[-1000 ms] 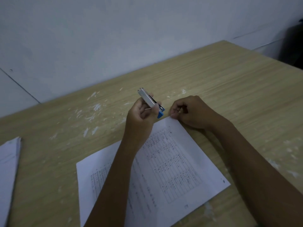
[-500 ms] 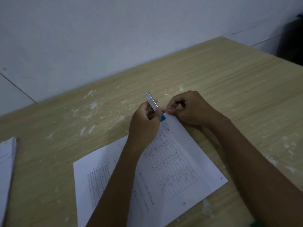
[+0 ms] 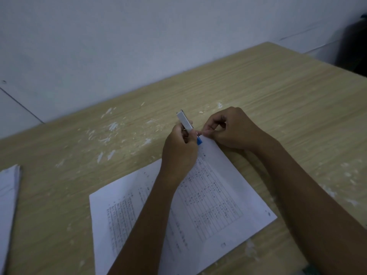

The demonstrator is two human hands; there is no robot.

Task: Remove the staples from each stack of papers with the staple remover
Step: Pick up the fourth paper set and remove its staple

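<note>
A stack of printed papers (image 3: 216, 197) lies on the wooden table (image 3: 278, 100) in front of me, one corner pointing away. My left hand (image 3: 178, 149) grips a silver staple remover (image 3: 185, 121) with a blue end (image 3: 199, 141), held tilted just above that far corner. My right hand (image 3: 230, 129) rests on the table beside it, thumb and forefinger pinched at the tool's tip, right at the paper's corner. A thin bit of metal shows between them; whether it is a staple I cannot tell.
Another stack of papers (image 3: 9, 195) lies at the table's left edge. White scraps and flecks (image 3: 111, 128) are scattered over the wood behind the hands. A pale wall (image 3: 139, 46) runs along the table's far side, and something dark (image 3: 355, 42) stands at the far right.
My left hand has brought the staple remover down and right toward the paper's far corner. My right hand's pinched fingers now meet the tool's tip.
</note>
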